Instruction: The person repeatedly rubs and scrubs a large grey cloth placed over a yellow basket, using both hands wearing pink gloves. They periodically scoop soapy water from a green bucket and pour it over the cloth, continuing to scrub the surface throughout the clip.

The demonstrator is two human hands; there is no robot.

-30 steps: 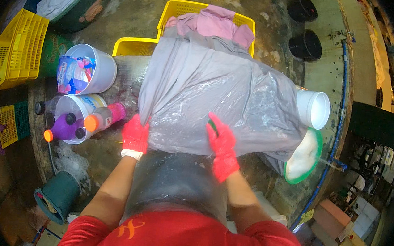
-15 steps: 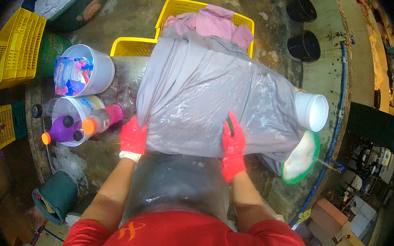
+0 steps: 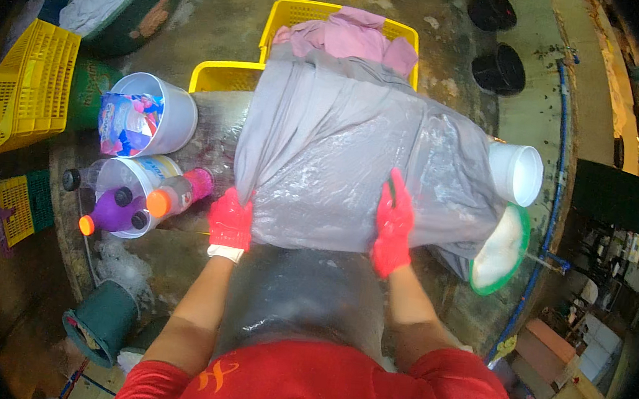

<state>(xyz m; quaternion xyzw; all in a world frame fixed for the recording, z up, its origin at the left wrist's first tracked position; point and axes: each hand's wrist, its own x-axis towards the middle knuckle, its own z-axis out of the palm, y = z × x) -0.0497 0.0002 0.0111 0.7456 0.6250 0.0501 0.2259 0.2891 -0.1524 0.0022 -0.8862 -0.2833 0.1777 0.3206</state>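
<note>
A wet grey cloth is spread over the work surface in front of me, with a sheen across its near half. My left hand, in a red glove, grips the cloth's near left edge. On its near right part rests my right hand, also gloved in red. A narrow dark green thing shows between its thumb and fingers; most of it is hidden, so its kind is unclear. At the far side, the cloth runs to a yellow basket with pink cloth in it.
To my left stand a white bucket and another white tub with a purple bottle and other bottles. A white container and a green-rimmed basin sit at the right. Black buckets stand beyond.
The whole view has shifted slightly, moving the scene a little to the right. Both hands stay at nearly the same places on the grey cloth.
</note>
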